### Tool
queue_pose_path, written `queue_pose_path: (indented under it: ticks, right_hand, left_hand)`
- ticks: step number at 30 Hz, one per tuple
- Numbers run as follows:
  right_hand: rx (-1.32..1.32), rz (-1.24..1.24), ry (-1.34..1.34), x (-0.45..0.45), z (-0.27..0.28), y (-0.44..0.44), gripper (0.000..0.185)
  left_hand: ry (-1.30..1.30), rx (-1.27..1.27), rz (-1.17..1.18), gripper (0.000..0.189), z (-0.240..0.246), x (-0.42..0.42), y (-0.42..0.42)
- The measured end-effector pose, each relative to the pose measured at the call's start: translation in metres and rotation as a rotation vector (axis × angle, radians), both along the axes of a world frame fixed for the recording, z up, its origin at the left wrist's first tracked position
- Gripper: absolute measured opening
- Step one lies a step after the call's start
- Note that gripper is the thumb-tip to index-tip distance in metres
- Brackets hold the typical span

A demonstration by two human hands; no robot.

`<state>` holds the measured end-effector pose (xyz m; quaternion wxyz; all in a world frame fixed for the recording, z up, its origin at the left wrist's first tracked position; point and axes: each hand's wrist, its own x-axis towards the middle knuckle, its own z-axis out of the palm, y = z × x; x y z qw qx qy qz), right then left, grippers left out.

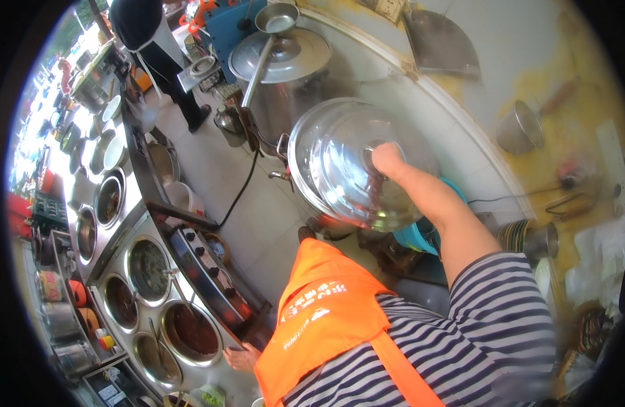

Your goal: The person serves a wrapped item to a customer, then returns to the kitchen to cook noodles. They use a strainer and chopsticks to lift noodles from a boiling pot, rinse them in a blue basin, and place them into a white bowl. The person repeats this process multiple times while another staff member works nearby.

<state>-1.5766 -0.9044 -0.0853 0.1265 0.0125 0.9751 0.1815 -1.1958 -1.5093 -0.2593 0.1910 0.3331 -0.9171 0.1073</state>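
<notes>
My right hand grips the knob of a large domed metal lid, with the arm stretched out. Beneath the lid, part of a pot rim shows at the left, with a side handle and a metal spout. Whether the lid rests on the rim or is lifted, I cannot tell. My left hand lies on the edge of the steel counter, fingers apart and holding nothing. Close to it, a round well of dark red-brown liquid is set into the counter, a utensil handle leaning in it.
Behind the lid stands a tall lidded stockpot with a long-handled ladle across its top. A turquoise basin sits below the lid's right side. A person stands farther off by the counter. A dark hose crosses the tiled floor.
</notes>
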Motion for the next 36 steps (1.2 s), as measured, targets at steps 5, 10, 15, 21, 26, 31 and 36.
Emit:
queue_pose_path:
  ticks: [5, 10, 15, 21, 26, 31, 36]
  right_hand:
    - [0.018, 0.008, -0.018, 0.000, 0.004, -0.003, 0.020]
    - [0.062, 0.008, -0.078, -0.008, -0.016, 0.008, 0.019]
    - [0.089, 0.257, 0.011, -0.009, -0.046, 0.031, 0.019]
    - [-0.048, 0.047, 0.073, -0.009, -0.055, 0.039, 0.031]
    - [0.098, 0.050, -0.107, -0.011, -0.038, 0.030, 0.026]
    - [0.136, 0.060, -0.093, -0.010, -0.029, 0.021, 0.023]
    - [0.156, 0.041, -0.126, -0.009, -0.027, 0.020, 0.023]
  left_hand:
    - [-0.014, -0.006, 0.017, 0.059, 0.001, -0.001, 0.001]
    - [-0.022, 0.040, 0.022, 0.060, 0.008, -0.001, 0.005]
    - [-0.037, 0.144, 0.039, 0.060, 0.020, -0.004, 0.014]
    - [0.002, 0.235, 0.022, 0.065, 0.037, -0.006, 0.019]
    - [0.007, 0.271, 0.061, 0.067, 0.040, -0.006, 0.021]
    - [0.041, 0.249, 0.043, 0.069, 0.041, -0.005, 0.020]
    - [0.024, 0.242, 0.051, 0.070, 0.044, -0.006, 0.022]
